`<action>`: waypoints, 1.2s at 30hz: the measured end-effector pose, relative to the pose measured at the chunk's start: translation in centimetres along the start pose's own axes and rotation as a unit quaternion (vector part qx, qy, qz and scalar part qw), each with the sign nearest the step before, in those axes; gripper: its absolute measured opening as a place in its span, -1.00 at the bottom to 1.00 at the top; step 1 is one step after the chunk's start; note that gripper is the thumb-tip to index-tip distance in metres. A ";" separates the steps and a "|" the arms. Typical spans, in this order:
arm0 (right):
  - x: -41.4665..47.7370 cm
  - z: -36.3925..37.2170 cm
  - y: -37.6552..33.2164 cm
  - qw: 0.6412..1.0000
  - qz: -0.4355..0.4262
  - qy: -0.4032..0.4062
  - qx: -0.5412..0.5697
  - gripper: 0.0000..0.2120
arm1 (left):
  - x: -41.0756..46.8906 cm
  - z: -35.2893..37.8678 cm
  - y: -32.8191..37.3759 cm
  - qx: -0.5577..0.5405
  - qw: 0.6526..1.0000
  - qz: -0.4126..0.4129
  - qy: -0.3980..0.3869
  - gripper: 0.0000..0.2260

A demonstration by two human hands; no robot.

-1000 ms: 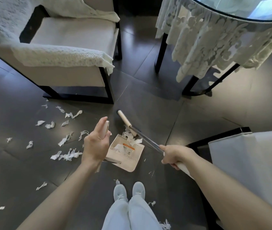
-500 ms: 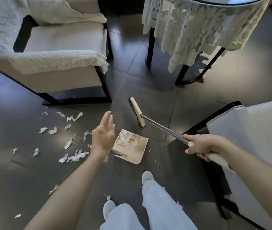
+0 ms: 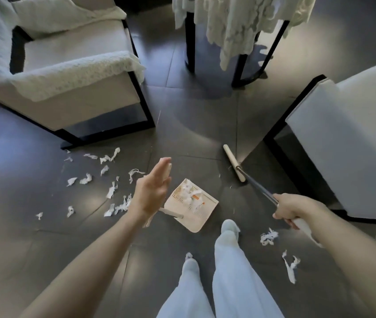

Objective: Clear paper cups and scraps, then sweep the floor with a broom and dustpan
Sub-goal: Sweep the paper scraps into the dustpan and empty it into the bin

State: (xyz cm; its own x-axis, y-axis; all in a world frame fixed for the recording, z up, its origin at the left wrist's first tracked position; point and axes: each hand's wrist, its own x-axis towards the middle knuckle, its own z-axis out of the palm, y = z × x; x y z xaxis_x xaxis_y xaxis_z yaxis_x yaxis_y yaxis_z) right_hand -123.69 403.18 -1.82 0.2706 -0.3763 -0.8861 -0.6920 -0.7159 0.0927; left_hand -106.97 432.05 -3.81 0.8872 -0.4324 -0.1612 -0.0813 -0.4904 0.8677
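Observation:
A beige dustpan (image 3: 201,216) lies on the dark floor just ahead of my feet, with white paper scraps inside it. My left hand (image 3: 151,191) sits on the dustpan's upright handle, fingers stretched forward along it. My right hand (image 3: 293,211) grips the metal shaft of the broom. The broom head (image 3: 232,162) rests on the floor to the right of the dustpan, near the right chair's leg. Several torn paper scraps (image 3: 113,191) litter the floor left of the dustpan. More scraps (image 3: 268,236) lie by my right foot.
An armchair (image 3: 72,95) with a lace throw stands at the back left. A table with a lace cloth (image 3: 235,31) is at the back centre, and a white chair (image 3: 354,138) with a black frame is on the right. My legs (image 3: 228,260) fill the bottom centre.
The broom head swung right, away from the dustpan and toward the right chair. One foot stepped forward. My left hand stayed on the dustpan handle.

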 end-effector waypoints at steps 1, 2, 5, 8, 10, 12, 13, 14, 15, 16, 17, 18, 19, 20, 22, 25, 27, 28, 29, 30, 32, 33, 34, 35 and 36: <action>-0.5 1.2 -0.3 1.000 -0.003 -0.003 -0.020 -0.40 | -0.4 0.2 0.1 0.024 0.999 0.018 -0.013 -0.50; -0.9 2.5 -0.7 1.000 -0.006 -0.009 -0.030 -0.38 | -0.5 0.5 0.3 0.038 0.998 0.034 -0.025 -0.52; -1.9 6.2 -2.4 0.999 -0.024 -0.022 -0.022 -0.34 | -0.1 1.4 1.2 0.055 0.997 0.044 -0.037 -0.56; -3.6 8.0 -3.7 0.997 -0.066 -0.047 0.018 -0.39 | 0.3 2.2 2.1 0.070 0.995 0.046 -0.048 -0.57; -4.7 8.7 -3.3 0.991 -0.087 -0.080 0.069 -0.38 | -0.1 2.8 2.3 0.080 0.994 0.056 -0.054 -0.58; -5.7 9.2 -1.7 0.976 -0.084 -0.107 0.168 -0.34 | -0.9 3.3 2.8 0.072 0.994 0.055 -0.063 -0.58; -6.1 9.7 -0.6 0.968 -0.078 -0.110 0.210 -0.32 | -1.4 3.4 3.1 0.066 0.994 0.055 -0.068 -0.58; -6.6 10.1 0.6 0.961 -0.070 -0.110 0.244 -0.31 | -2.0 3.5 3.3 0.064 0.993 0.061 -0.075 -0.57; -7.1 10.7 1.9 0.953 -0.063 -0.108 0.275 -0.32 | -2.7 3.6 3.4 0.065 0.992 0.071 -0.083 -0.56; -7.7 11.3 3.2 0.945 -0.055 -0.105 0.304 -0.32 | -3.5 3.9 3.5 0.069 0.990 0.083 -0.092 -0.55; -8.2 12.0 4.5 0.938 -0.049 -0.101 0.327 -0.33 | -4.5 4.3 3.8 0.073 0.988 0.096 -0.101 -0.54; -8.8 12.8 5.7 0.934 -0.043 -0.094 0.341 -0.32 | -5.5 4.8 4.0 0.078 0.985 0.105 -0.111 -0.54; -9.3 13.6 6.9 0.934 -0.039 -0.083 0.346 -0.32 | -6.5 5.5 4.4 0.087 0.982 0.113 -0.120 -0.55; -9.9 14.5 8.2 0.936 -0.036 -0.070 0.343 -0.32 | -7.4 6.3 4.9 0.108 0.978 0.125 -0.127 -0.57; -11.2 16.2 10.8 0.939 -0.031 -0.048 0.338 -0.33 | -9.3 8.2 5.9 0.166 0.962 0.151 -0.153 -0.58; -12.9 19.1 15.6 0.931 -0.008 -0.024 0.364 -0.35 | -12.2 10.9 6.9 0.191 0.943 0.169 -0.214 -0.58; -14.2 21.6 18.9 0.933 0.009 -0.014 0.359 -0.34 | -14.5 12.6 7.0 0.208 0.932 0.182 -0.236 -0.58; -14.9 23.0 20.5 0.939 0.018 -0.009 0.343 -0.31 | -15.9 13.5 7.1 0.209 0.927 0.200 -0.237 -0.58; -15.5 24.4 22.1 0.947 0.025 -0.005 0.320 -0.29 | -17.2 14.3 7.2 0.209 0.923 0.222 -0.234 -0.59; -15.9 25.8 23.6 0.953 0.034 -0.002 0.301 -0.28 | -18.4 15.2 7.2 0.210 0.921 0.235 -0.229 -0.58; -16.5 28.4 26.1 0.953 0.056 0.001 0.297 -0.28 | -20.5 17.0 7.3 0.204 0.928 0.216 -0.227 -0.57; -16.7 29.5 27.2 0.952 0.066 -0.001 0.299 -0.28 | -21.3 17.8 7.5 0.188 0.937 0.193 -0.221 -0.56; -16.7 30.6 28.0 0.951 0.073 -0.004 0.300 -0.28 | -22.1 18.7 7.6 0.168 0.947 0.172 -0.213 -0.55; -16.6 31.6 28.7 0.950 0.078 -0.007 0.301 -0.28 | -22.8 19.5 7.8 0.153 0.953 0.163 -0.206 -0.55; -16.4 32.5 29.2 0.949 0.084 -0.011 0.304 -0.28 | -23.5 20.2 8.1 0.147 0.954 0.168 -0.203 -0.56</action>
State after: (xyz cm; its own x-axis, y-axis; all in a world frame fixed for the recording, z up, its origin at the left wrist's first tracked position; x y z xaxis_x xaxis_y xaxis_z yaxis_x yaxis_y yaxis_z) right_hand -170.12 407.55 0.70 0.1117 -0.4375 -0.8922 -0.9843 -0.1725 -0.0387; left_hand -137.63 422.97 -2.53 0.5448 -0.8303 -0.1177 -0.5059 -0.4374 0.7434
